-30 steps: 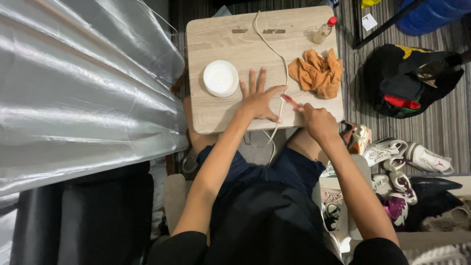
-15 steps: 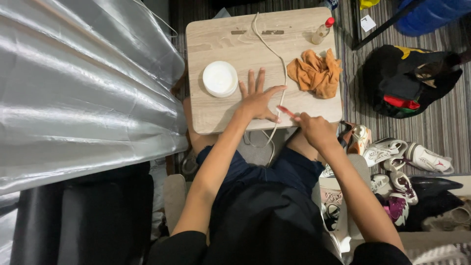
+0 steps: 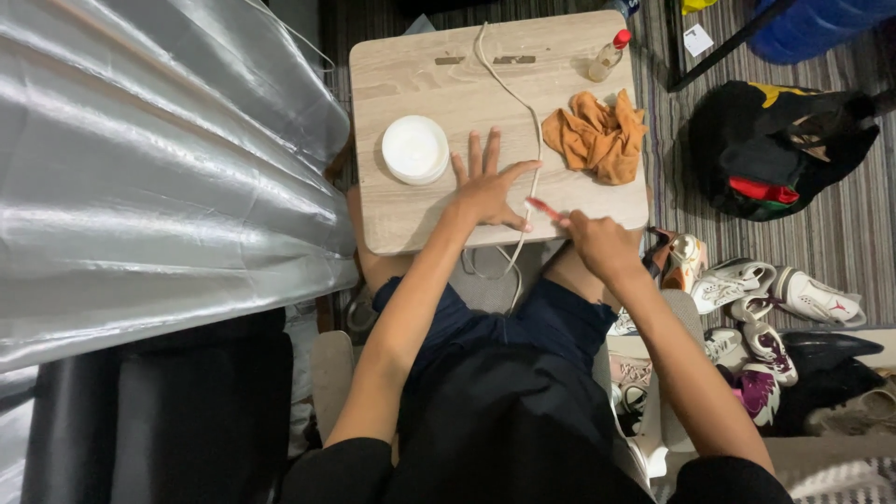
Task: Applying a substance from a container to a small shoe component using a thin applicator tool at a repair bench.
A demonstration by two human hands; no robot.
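My left hand point(image 3: 487, 188) lies flat with fingers spread on the small light-wood table point(image 3: 411, 75), pressing down on something I cannot make out. My right hand point(image 3: 597, 245) is at the table's near edge, closed on a thin red-tipped tool point(image 3: 544, 209) whose tip points toward the left hand's thumb. A white cord point(image 3: 511, 89) runs down the table past the left hand and over the near edge. A round white lidded container point(image 3: 414, 148) sits just left of the left hand.
A crumpled orange cloth point(image 3: 596, 136) lies on the table's right side, with a small red-capped bottle point(image 3: 608, 56) behind it. A silvery sheet point(image 3: 149, 159) covers the left. On the striped floor at right are a black bag point(image 3: 775, 140) and several shoes point(image 3: 765, 299).
My right hand with the red-tipped tool has shifted slightly along the table's near edge, closer to the left thumb. The left hand stays flat on the table.
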